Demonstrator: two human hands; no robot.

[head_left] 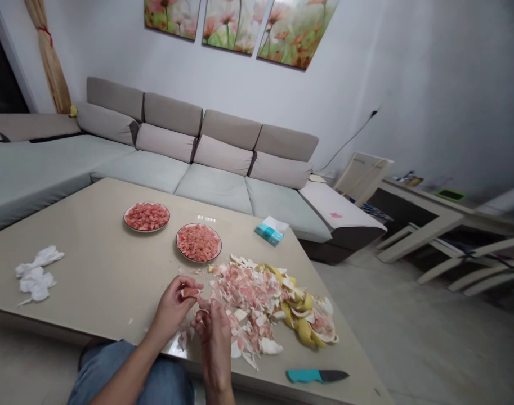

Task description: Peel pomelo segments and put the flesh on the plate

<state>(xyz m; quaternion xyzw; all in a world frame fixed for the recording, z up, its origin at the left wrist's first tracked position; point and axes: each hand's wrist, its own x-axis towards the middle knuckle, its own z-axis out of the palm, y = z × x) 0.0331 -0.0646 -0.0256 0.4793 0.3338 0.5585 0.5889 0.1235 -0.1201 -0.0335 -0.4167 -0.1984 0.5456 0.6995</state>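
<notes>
My left hand is pinched on a small pink piece of pomelo flesh over the near edge of the beige table. My right hand is beside it with fingers curled, touching the same piece or the scraps below; what it holds is hard to make out. Just right of both hands lies a heap of pink and white membrane scraps and yellow peel. Two plates of peeled pink pomelo pieces stand farther back, one at the left and one closer.
A teal-handled knife lies at the table's near right edge. Crumpled white tissues sit at the left, a teal tissue pack at the far right edge. A grey sofa wraps behind the table. My knee in jeans is below.
</notes>
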